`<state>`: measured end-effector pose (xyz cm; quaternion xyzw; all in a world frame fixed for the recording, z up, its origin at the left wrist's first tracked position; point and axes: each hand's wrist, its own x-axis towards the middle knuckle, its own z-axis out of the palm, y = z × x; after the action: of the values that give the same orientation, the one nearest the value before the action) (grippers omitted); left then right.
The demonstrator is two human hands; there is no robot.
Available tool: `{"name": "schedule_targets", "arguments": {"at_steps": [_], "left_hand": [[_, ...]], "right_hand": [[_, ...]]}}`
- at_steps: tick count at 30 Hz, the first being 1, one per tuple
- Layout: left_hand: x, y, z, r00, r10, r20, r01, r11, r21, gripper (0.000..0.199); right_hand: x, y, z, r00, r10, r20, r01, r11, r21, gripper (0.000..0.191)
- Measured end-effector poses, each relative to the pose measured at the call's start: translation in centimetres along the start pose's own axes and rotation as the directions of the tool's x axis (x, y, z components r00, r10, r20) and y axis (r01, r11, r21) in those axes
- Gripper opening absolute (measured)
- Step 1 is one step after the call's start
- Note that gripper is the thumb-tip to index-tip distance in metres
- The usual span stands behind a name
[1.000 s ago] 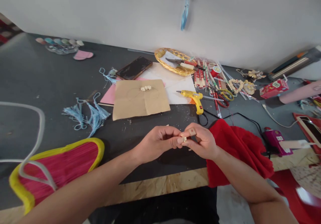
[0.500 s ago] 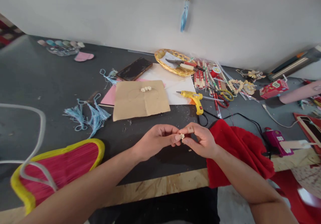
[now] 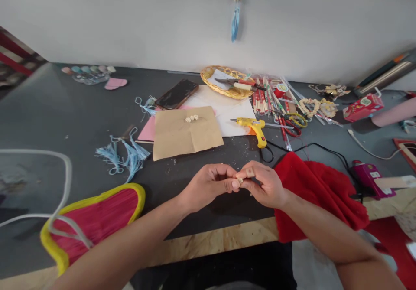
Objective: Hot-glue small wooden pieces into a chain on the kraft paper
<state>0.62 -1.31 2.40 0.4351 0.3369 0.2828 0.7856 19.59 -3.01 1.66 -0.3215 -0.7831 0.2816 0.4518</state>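
Between both hands, over the front of the dark table, is a small cream beaded piece (image 3: 239,180). My left hand (image 3: 214,184) pinches it from the left with thumb and index finger. From the right, my right hand (image 3: 263,182) grips it too, its fingertips meeting the left ones; a bandage wraps one finger. Fingers cover much of the piece. Beyond the hands lies a folded brown paper sheet (image 3: 178,138) bearing a short row of similar cream clusters (image 3: 191,118) on a thin thread. A yellow glue gun (image 3: 255,129) rests right of the paper.
Red cloth (image 3: 315,190) hangs over the front edge beside my right forearm. Blue tassels (image 3: 131,155) and a pink, yellow-edged piece (image 3: 97,216) with a white cable lie left. A wicker basket (image 3: 227,91), phone (image 3: 178,93), scissors (image 3: 294,127) and wrapped sticks stand farther back.
The view has shifted slightly, so the table items appear a little further right. Both hands keep holding the beaded piece, their fingertips closer together and covering more of it.
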Motion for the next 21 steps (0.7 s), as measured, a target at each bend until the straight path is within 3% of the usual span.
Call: {"name": "schedule_targets", "arguments": {"at_steps": [12,17,21], "left_hand": [[-0.16,0.02,-0.47,0.998,0.016,-0.065,-0.012,0.998,0.061,0.024],[-0.36,-0.16,-0.64,0.988,0.078,-0.131,-0.065,0.993,0.099,0.025],[-0.49,-0.32,-0.71,0.981,0.095,-0.171,-0.064,0.982,0.178,0.026]], "right_hand": [[-0.08,0.54,0.14,0.999,-0.022,-0.024,0.023,0.999,0.048,0.020],[-0.38,0.88,0.09,0.994,0.102,-0.035,-0.097,0.986,0.134,0.030],[-0.27,0.78,0.04,0.991,0.135,-0.019,-0.131,0.983,0.132,0.021]]}}
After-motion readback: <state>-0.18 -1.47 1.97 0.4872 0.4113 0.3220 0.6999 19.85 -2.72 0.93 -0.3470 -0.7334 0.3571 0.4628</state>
